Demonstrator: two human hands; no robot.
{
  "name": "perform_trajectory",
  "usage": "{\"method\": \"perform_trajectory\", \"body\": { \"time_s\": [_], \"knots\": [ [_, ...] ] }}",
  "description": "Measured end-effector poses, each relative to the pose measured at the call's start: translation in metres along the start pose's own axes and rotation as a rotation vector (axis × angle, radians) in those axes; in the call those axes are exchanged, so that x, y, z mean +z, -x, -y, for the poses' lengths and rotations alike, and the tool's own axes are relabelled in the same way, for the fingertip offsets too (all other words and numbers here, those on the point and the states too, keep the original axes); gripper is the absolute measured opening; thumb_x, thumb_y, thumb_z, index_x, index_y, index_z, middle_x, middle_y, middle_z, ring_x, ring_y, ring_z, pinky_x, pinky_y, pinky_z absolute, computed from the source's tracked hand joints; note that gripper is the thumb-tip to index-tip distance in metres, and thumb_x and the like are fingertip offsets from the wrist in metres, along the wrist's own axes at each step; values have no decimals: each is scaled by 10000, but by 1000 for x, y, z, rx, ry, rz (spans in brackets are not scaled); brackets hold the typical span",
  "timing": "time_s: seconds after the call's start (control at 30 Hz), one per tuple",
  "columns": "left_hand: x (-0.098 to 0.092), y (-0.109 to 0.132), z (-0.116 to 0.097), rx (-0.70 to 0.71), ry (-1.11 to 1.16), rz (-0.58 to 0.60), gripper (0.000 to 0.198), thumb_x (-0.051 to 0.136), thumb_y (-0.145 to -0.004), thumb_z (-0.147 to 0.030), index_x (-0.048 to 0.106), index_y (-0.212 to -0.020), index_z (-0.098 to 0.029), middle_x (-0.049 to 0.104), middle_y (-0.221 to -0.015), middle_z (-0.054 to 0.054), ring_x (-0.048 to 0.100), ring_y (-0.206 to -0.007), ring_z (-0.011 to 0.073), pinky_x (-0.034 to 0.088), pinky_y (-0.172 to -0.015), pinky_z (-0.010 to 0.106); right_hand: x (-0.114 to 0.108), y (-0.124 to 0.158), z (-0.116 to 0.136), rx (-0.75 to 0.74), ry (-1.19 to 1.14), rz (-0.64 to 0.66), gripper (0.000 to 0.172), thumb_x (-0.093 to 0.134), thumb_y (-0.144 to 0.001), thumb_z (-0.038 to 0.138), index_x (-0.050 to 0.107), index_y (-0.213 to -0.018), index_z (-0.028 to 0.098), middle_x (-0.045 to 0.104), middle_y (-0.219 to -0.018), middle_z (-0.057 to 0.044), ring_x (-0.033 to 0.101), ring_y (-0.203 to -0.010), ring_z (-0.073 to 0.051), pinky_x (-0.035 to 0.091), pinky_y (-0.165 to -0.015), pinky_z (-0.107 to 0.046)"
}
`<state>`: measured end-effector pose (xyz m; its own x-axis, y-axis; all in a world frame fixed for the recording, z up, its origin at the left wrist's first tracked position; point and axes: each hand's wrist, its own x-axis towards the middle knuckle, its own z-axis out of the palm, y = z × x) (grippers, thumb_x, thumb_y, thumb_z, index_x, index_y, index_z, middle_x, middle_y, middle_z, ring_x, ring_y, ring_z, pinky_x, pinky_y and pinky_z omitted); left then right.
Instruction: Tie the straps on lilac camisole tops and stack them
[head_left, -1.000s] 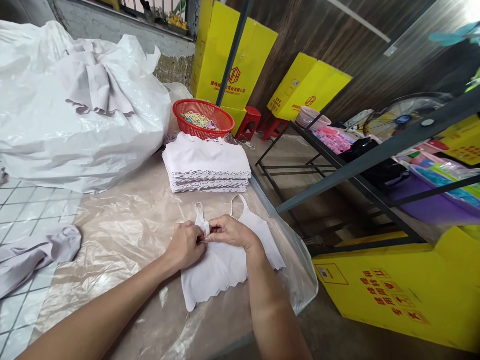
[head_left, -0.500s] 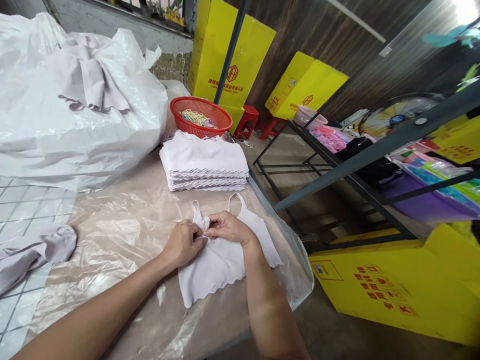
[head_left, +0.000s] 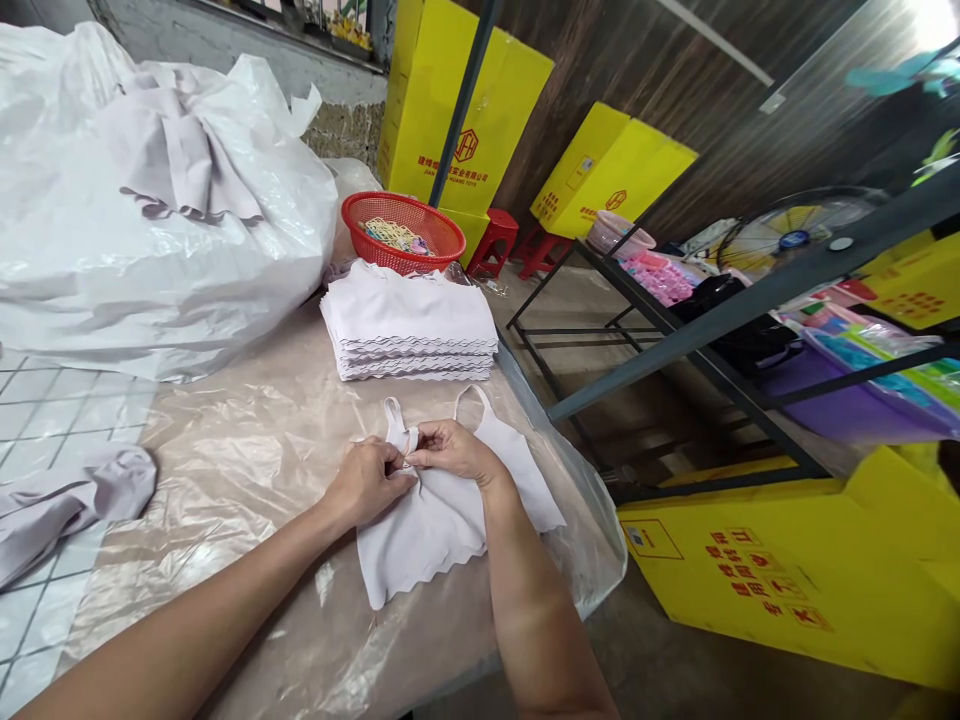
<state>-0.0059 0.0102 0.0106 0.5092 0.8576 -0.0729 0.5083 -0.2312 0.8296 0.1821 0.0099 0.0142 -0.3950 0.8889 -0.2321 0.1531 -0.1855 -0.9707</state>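
Both hands (head_left: pixel 367 482) (head_left: pixel 456 452) still pinching pale camisole (head_left: pixel 442 520), garment stack (head_left: pixel 412 318) unmoved

A plastic-covered desk (head_left: pixel 232 450) fills the near left. Beyond it, a barred window (head_left: pixel 356 10) sits in a rough grey wall (head_left: pixel 345 88). Dark wood-grain panelling (head_left: pixel 600 50) rises at the far right, with bright light (head_left: pixel 931 14) glaring in the corner. Red stools (head_left: pixel 493 240) and a dark metal rack (head_left: pixel 750 402) stand on the grey-brown floor (head_left: pixel 555 300).
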Motion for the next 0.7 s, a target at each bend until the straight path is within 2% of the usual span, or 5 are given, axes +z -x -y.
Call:
{"method": "perform_trajectory", "body": {
  "time_s": [0.17,0.43,0.53,0.6,0.7],
  "knots": [
    [0,1,1,11,48,18,198,619,-759,-305,591,-602,-188,619,-645,3,569,-721,183,409,-711,302,-3,5,2,3,22,14,396,822,-671,479,615,-726,146,587,-684,27,527,-659,-107,427,-650,-237],
    [5,2,5,46,-170,-5,216,621,-755,-251,516,-573,-200,576,-637,19,563,-705,197,392,-695,316,1,-1,1,-55,108,-39,359,790,-703,470,656,-793,149,637,-760,-3,576,-721,-133,465,-707,-265],
    [8,9,6,83,-301,-72,83,607,-804,-256,630,-770,-183,648,-775,56,595,-813,243,413,-758,361,-5,6,5,-33,294,-163,295,702,-803,431,678,-880,148,660,-807,-22,596,-754,-143,488,-745,-280],
    [10,16,6,117,-407,-159,198,588,-849,-278,651,-992,-156,673,-951,115,603,-922,292,431,-793,405,-8,20,9,-37,500,-272,243,619,-886,376,684,-954,153,680,-888,-50,622,-818,-157,501,-792,-295],
    [12,31,8,267,-550,-281,368,524,-910,-280,579,-1238,-122,615,-1225,209,565,-1108,356,448,-876,472,-9,58,6,-93,843,-445,283,503,-968,327,657,-1155,181,674,-1149,-111,617,-1090,-209,466,-984,-356]
  ]
}}
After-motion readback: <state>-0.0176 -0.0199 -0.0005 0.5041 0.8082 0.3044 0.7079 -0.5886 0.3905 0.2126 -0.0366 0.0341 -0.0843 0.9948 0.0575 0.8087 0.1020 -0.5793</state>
